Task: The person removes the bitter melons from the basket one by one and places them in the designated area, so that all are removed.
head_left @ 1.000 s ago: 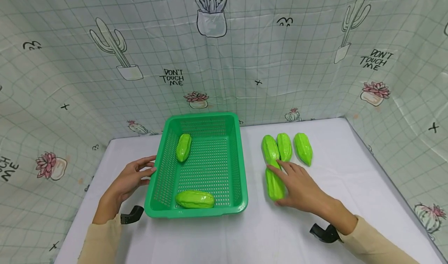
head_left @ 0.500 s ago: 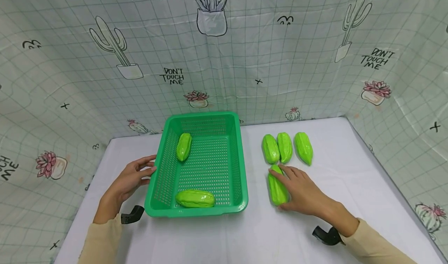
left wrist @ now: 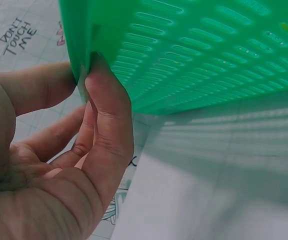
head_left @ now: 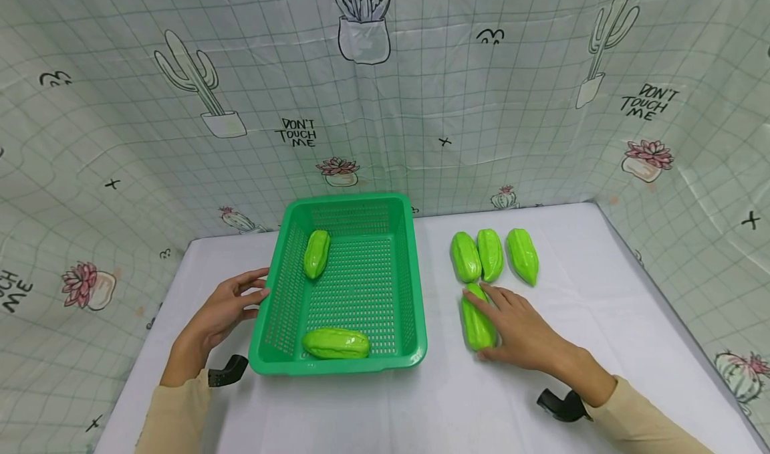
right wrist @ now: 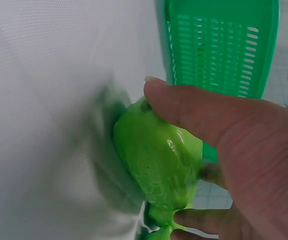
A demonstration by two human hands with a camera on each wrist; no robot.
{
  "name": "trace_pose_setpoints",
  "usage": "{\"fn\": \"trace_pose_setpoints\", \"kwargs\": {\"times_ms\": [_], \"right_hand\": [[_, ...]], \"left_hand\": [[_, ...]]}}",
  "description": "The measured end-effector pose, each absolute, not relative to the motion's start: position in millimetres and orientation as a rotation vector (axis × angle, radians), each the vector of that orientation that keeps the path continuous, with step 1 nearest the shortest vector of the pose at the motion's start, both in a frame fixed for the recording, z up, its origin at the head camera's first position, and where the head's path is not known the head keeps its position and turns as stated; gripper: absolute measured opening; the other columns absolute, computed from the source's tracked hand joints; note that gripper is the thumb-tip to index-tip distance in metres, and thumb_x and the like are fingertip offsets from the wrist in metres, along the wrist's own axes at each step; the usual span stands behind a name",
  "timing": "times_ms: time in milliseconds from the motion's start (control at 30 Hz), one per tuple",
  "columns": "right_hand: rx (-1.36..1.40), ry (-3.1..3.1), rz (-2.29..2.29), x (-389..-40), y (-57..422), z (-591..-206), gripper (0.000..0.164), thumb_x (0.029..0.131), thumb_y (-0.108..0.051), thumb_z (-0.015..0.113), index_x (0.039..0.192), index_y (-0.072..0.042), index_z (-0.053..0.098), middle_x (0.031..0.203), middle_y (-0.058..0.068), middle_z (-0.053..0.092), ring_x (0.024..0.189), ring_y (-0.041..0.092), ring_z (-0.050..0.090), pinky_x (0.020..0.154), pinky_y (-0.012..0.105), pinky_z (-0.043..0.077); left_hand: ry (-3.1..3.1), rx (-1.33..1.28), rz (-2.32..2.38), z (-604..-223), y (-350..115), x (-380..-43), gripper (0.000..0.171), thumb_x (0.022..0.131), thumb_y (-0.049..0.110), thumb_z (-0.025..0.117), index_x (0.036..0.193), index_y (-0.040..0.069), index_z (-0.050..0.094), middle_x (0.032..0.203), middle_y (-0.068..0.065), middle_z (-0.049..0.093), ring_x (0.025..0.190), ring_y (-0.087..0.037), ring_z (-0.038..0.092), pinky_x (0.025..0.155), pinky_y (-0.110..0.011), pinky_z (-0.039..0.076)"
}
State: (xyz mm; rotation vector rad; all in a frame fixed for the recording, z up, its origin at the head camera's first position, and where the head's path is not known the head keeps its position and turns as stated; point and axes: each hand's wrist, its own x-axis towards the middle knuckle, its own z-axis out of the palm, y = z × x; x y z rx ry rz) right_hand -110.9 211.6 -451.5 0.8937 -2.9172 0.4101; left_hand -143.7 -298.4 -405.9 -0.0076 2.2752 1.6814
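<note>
My left hand [head_left: 227, 307] pinches the rim of a green plastic basket [head_left: 415, 293] on its left side. Thumb and finger lie on either side of that rim in the left wrist view. My right hand [head_left: 519, 323] grips a bright green, ridged bitter melon [head_left: 478, 323] to the right of the basket. The right wrist view has the thumb along one side of this bitter melon [right wrist: 156, 155] and fingertips at the other. Inside the basket, one bitter melon [head_left: 316, 254] lies at the back left and another bitter melon [head_left: 335, 343] lies crosswise at the front.
Beyond my right hand, three more bitter melons [head_left: 490, 255] lie side by side on the white tablecloth [head_left: 385, 414]. A printed curtain [head_left: 421, 93] with cactus drawings hangs behind the table and along its sides.
The right hand and its bitter melon have shifted slightly toward me and to the right, away from the back row. In the last half second little has moved. The left hand stays at the basket.
</note>
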Motion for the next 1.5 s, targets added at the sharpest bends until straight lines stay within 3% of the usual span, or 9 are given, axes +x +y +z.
{"fn": "trace_pose_setpoints", "kwargs": {"times_ms": [400, 733, 1500], "right_hand": [[0.923, -2.889, 0.411, -109.6, 207.5, -443.4, 0.097, 0.076, -0.039, 0.097, 0.155, -0.007, 0.051, 0.156, 0.028, 0.046, 0.135, 0.048, 0.051, 0.109, 0.066, 0.043], [0.969, -2.792, 0.461, -115.4, 194.5, -424.4, 0.083, 0.083, -0.032, 0.093, 0.152, -0.007, 0.055, 0.15, 0.024, 0.053, 0.133, 0.045, 0.055, 0.109, 0.065, 0.044], [1.152, -2.743, 0.527, -151.3, 142.1, -394.7, 0.074, 0.09, -0.031, 0.087, 0.152, -0.006, 0.055, 0.154, 0.021, 0.052, 0.14, 0.041, 0.051, 0.113, 0.063, 0.043]], "left_hand": [[2.276, -0.025, 1.694, -407.0, -298.2, -140.7, 0.062, 0.111, 0.008, 0.055, 0.164, -0.006, 0.027, 0.139, -0.022, 0.049, 0.096, -0.004, 0.066, 0.085, -0.026, 0.059], [2.261, -0.023, 1.722, -406.0, -298.8, -140.2, 0.062, 0.111, 0.01, 0.056, 0.164, -0.006, 0.027, 0.137, -0.019, 0.049, 0.094, -0.004, 0.065, 0.084, -0.025, 0.059], [2.247, -0.043, 1.732, -407.8, -296.7, -143.5, 0.062, 0.111, 0.007, 0.055, 0.165, -0.005, 0.027, 0.141, -0.022, 0.048, 0.094, -0.004, 0.067, 0.084, -0.025, 0.059]]}}
